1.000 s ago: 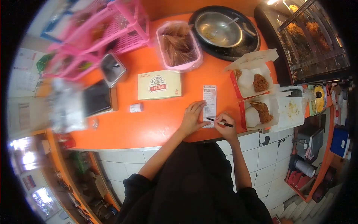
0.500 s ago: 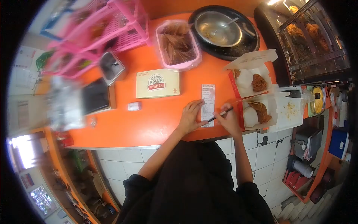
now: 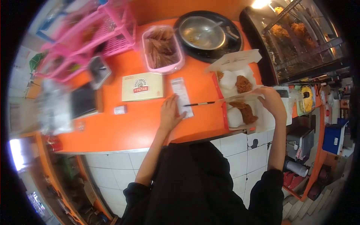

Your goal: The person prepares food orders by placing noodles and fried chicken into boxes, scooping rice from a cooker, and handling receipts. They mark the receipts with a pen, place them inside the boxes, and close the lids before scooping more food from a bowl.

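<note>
My left hand lies flat with its fingertips on the left edge of a printed receipt. A black pen rests partly across that slip, out of both hands. At the right, my right hand has its fingers bent around the raised lid of the nearer food box. Inside this box are wrapped rice and a piece of fried chicken. Just behind stands a second open box, also with white-wrapped rice and fried chicken.
A closed chicken box lies left of the receipt. Behind are a pink tub of brown packets, a metal bowl on a black tray and a pink rack. A glass food display stands at the back right.
My right hand has let go of the pen and moved right to the nearer box's lid. The pen now lies on the table and receipt. The receipt has tilted under my left hand.
</note>
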The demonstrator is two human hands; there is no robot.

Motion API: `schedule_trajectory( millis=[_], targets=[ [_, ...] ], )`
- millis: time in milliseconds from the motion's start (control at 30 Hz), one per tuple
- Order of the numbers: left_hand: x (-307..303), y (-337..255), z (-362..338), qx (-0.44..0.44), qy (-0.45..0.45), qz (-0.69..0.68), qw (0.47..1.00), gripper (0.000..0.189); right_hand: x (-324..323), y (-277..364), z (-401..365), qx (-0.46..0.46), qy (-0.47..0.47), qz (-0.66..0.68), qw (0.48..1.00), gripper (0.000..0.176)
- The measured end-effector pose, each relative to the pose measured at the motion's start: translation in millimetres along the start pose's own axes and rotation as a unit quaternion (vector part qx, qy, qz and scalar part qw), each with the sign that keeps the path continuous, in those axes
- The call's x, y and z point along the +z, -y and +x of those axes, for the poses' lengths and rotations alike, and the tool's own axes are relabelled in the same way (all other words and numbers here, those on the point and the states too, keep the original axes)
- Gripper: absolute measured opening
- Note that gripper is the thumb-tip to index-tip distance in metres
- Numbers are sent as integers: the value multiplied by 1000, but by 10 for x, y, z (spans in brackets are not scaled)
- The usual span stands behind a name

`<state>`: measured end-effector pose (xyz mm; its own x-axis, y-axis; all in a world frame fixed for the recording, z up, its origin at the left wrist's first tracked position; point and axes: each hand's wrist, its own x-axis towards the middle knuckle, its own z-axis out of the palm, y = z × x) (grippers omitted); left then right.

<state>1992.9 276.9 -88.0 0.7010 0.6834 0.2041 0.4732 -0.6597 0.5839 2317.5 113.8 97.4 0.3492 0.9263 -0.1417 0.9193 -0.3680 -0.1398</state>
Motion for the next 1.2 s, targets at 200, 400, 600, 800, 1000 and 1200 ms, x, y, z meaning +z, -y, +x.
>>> schedule_trajectory(
  millis=[200,400,600,800,1000,1200],
  targets=[
    [111,-113,91,-59,-66,126,988,59,102,-59,-362,-62,93,91,990,39],
    [539,-1208,54,90,-16,-110,990,49,823,-227,-1074,-70,6,98,993,41],
    [1032,-2006,-103,-35,38,21,998,75,1636,-451,-913,169,-354,64,918,43],
    [1354,-1818,-195,-81,58,-342,934,74,1582,-435,-909,311,-158,310,885,41],
    [895,-1743,-58,-85,136,-332,930,60,1409,-607,-1055,212,-141,469,846,37],
    [542,-1634,116,-144,177,-321,919,52,1252,-830,-997,241,-5,680,692,32]
  ],
)
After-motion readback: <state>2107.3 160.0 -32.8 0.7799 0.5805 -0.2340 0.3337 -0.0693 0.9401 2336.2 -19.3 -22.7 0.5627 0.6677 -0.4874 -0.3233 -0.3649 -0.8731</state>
